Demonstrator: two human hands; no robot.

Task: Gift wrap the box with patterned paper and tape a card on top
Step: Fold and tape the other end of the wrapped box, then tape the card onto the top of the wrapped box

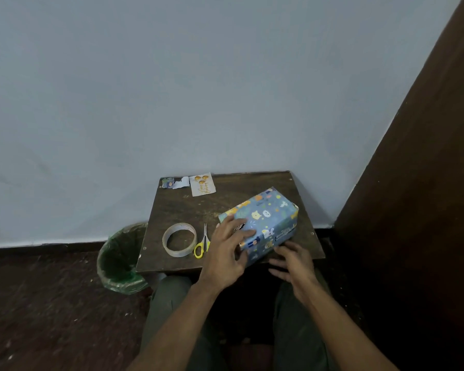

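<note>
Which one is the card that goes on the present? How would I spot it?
Find the small brown table against the wall. The card lies flat at its far left edge, beside some torn paper scraps. It is the only white rectangle there, with gold writing and round orange shapes on it.

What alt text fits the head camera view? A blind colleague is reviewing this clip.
A person's left hand rests on a box wrapped in blue patterned paper on a small wooden table, the right hand at its near edge. A tape roll, yellow-handled scissors and a card lie nearby.
</note>
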